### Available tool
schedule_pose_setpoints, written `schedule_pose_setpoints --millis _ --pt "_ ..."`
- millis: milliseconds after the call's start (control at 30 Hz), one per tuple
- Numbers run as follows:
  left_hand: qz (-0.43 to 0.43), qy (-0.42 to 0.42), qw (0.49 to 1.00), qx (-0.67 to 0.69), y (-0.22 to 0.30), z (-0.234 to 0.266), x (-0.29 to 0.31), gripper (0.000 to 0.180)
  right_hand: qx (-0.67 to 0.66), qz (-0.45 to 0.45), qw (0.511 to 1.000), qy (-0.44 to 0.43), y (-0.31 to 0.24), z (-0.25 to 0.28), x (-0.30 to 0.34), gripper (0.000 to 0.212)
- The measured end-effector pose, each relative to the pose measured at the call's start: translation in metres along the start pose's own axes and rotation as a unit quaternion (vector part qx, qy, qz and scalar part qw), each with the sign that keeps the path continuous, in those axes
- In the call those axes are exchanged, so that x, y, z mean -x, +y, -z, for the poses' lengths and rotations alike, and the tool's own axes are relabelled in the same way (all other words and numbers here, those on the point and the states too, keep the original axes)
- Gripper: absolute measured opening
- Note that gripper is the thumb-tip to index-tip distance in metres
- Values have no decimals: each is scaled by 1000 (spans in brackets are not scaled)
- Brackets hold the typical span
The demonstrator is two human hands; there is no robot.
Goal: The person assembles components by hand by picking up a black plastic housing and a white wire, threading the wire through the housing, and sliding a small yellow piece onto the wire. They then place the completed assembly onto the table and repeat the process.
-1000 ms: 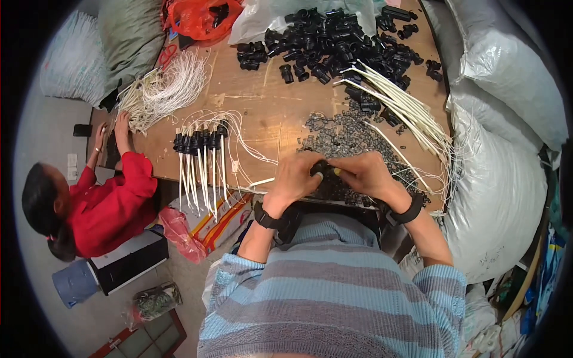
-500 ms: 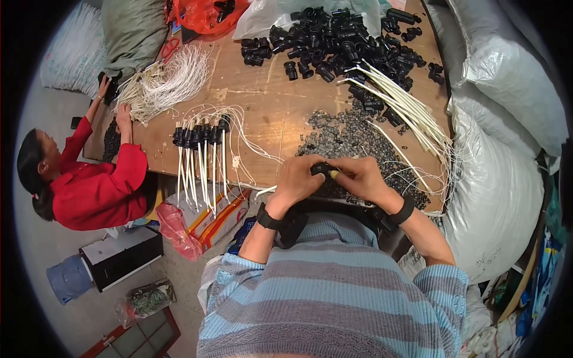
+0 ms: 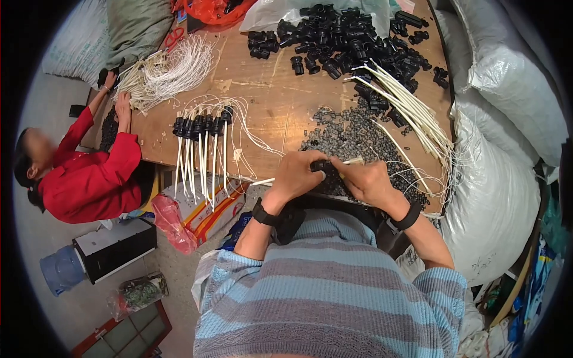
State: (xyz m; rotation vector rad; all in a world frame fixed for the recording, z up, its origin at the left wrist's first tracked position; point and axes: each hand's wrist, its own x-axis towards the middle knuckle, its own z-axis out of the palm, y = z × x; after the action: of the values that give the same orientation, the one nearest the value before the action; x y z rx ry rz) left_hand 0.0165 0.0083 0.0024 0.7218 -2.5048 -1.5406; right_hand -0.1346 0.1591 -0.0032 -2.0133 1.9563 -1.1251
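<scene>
Close to the table's near edge, my left hand (image 3: 296,177) is closed around a black plastic socket (image 3: 320,165). A cream tube (image 3: 263,181) with thin white wire pokes out on that hand's left. Beside the socket, my right hand (image 3: 368,180) is closed in a pinch, with a short cream piece (image 3: 354,160) showing at its fingers. How the piece meets the socket is hidden by the fingers. Small dark clips (image 3: 340,134) lie heaped just beyond both hands. To the left, several black sockets with cream tubes (image 3: 203,128) lie in a row, tubes hanging over the edge.
Black socket shells (image 3: 346,42) pile up at the back, near a bundle of cream tubes (image 3: 409,110). White wires (image 3: 179,74) lie far left, where a co-worker in red (image 3: 89,176) handles things. White sacks (image 3: 495,203) crowd the right side.
My right hand has turned, and the short cream piece now shows above its fingers. My left hand still holds the socket. The co-worker's hands remain by the white wires.
</scene>
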Motion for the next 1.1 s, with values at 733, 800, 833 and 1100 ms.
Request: schedule_pose_setpoints --millis 733,800,833,1100 --pt "-202 31 972 -116 -4 -15 14 31 -197 -271 892 -304 13 17 -38 26" --pt "-189 16 974 -121 -1 -15 16 26 -282 -305 793 -446 21 20 -44 28" --pt "-179 -4 977 -119 -1 -13 18 20 -337 -317 751 -471 24 19 -45 24" --pt "-214 -9 967 -137 -6 -7 27 27 -470 -356 723 -358 12 -2 -23 11"
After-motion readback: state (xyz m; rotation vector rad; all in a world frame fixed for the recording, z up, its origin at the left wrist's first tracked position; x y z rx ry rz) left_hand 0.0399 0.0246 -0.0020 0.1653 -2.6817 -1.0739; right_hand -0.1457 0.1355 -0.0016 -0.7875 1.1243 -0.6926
